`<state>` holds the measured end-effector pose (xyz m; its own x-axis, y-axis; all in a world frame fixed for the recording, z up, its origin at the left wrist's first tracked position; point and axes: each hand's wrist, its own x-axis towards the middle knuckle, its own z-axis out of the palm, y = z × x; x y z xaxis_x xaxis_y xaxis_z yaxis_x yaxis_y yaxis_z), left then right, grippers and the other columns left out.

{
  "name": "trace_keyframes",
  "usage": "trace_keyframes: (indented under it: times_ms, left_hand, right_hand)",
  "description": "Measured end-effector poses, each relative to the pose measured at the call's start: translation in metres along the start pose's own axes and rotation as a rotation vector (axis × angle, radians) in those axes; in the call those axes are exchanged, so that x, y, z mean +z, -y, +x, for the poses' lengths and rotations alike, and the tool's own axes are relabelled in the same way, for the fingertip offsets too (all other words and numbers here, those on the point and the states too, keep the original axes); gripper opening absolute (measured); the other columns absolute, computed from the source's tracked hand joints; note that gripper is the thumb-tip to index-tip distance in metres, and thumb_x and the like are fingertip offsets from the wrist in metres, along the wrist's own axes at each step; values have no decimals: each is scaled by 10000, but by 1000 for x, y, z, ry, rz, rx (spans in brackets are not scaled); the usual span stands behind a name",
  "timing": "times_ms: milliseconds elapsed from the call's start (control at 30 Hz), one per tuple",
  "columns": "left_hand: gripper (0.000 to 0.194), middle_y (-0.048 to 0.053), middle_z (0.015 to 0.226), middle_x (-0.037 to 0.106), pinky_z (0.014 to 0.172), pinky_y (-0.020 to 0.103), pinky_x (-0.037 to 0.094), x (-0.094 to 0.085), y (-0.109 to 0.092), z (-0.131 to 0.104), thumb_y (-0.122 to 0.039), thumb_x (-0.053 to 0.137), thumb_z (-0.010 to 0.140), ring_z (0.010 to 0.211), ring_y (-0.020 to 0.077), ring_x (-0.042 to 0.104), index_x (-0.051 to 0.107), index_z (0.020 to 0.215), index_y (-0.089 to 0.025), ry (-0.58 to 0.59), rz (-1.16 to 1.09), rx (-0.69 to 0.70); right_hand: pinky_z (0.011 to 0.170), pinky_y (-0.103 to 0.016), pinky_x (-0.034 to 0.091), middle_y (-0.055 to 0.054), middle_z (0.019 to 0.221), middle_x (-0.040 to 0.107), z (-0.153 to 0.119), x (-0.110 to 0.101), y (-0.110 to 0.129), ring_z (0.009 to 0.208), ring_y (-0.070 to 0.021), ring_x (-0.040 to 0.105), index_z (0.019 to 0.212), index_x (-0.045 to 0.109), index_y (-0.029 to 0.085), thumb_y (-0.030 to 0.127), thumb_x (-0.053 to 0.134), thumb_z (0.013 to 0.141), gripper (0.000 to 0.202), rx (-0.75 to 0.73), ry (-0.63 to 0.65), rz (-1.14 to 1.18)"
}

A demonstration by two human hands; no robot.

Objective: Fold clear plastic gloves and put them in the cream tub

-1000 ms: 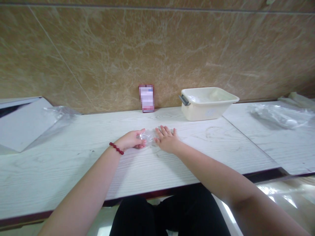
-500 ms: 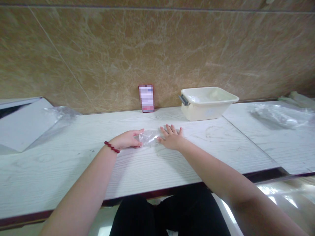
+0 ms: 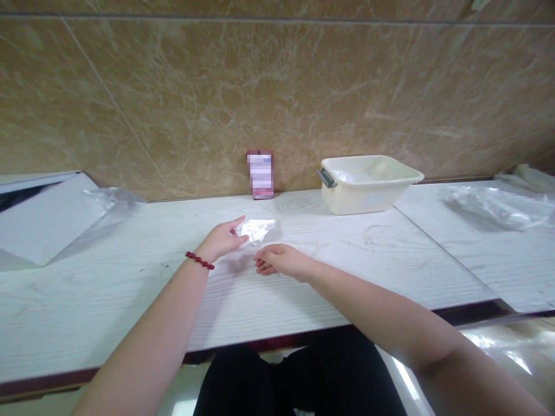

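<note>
Your left hand (image 3: 220, 238) lightly pinches the clear plastic (image 3: 259, 230) just beyond your right hand (image 3: 286, 261) — half-open, seemingly empty — and that thin, slick film could slip or crumple if your edge grip slackens or your fingers snag it.

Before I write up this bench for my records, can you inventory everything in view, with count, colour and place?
small plastic piece: 1, clear, at the left hand's fingers
upright card or phone: 1, red-edged, face blurred, against the wall
bin: 1, cream, grey handle, right of centre
box: 1, white, far left
plastic wrap: 1, clear, by the box
crumpled plastic: 1 clear heap, right; contents unclear
tabletop: white, wood-grain, in front
wall: brown, marbled, behind
floor: pale, shiny, below
bracelet: 1, red, left wrist
hands: 2, bare, left and right, mid-table
legs: 2, black-clothed, below
</note>
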<state>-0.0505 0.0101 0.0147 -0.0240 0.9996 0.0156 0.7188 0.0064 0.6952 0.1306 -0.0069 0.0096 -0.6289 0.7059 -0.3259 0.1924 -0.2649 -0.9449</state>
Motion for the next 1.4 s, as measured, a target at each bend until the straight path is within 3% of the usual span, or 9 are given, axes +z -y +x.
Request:
trace_keyframes:
  times_ms: [100,333,467,667,867,1000,1100,1200,1400]
  left_hand:
    - [613,55,983,580,699,240,381,1,-5,-2,-346,582,604,839,180,508,441,1177,-179,-66,55,101]
    - [628,-43,586,559,565,206,397,14,-23,-12,-308,530,670,535,93,490,321,1249,-185,-82,-127,105]
    - [661,21,984,580,685,201,416,27,-28,-13,-249,567,656,726,93,532,297,1257,-200,-136,-561,121]
    - [668,36,1284,355,717,176,429,39,-35,-12,-134,604,620,867,90,518,340,1226,-230,-208,-997,40]
    - [655,40,1277,362,706,189,439,44,-34,-12,-104,621,605,873,109,520,383,1200,-240,-202,-1044,22]
    - [725,35,1022,560,653,217,450,40,-29,-11,-150,606,637,752,103,555,258,1259,-286,-188,-1131,42]
    - [629,8,810,599,575,232,451,31,-24,-8,-247,529,710,640,105,559,235,1265,-293,-100,-1203,15]
    - [533,9,743,598,519,218,432,22,-20,-6,-286,478,743,589,105,548,296,1244,-273,118,-1192,-18]
    - [695,-3,755,603,603,214,421,24,-19,-11,-177,604,657,656,99,556,265,1250,-308,312,-1012,-7]
  right_hand:
    - [772,-258,442,-47,785,558,-1,5,-2,671,-76,569,826,498,129,191,411,787,114,39,55,213]
    - [793,-277,435,-58,875,563,3,0,-7,763,-104,576,886,495,143,268,492,760,177,34,178,485]
    - [650,-232,463,-43,870,564,10,-4,-10,746,-108,571,896,505,159,299,542,727,222,-22,175,621]
    - [512,-143,399,-5,801,578,22,-17,-9,750,-82,554,786,541,159,246,593,681,146,-167,-66,848]
    - [431,-132,344,40,564,532,28,-25,-4,481,-21,455,639,526,136,146,608,630,83,-253,-295,835]
    - [421,-138,337,47,545,516,25,-30,2,457,-18,429,632,525,137,172,629,604,113,-271,-310,737]
    - [400,-143,317,50,549,506,22,-33,4,472,-27,433,666,542,145,201,656,576,155,-254,-265,646]
    - [391,-147,311,53,533,489,20,-36,4,456,-26,409,660,547,147,222,662,573,162,-230,-225,567]
    - [428,-166,353,21,636,548,22,-42,0,529,-53,469,680,567,155,255,669,567,182,-238,-203,476]
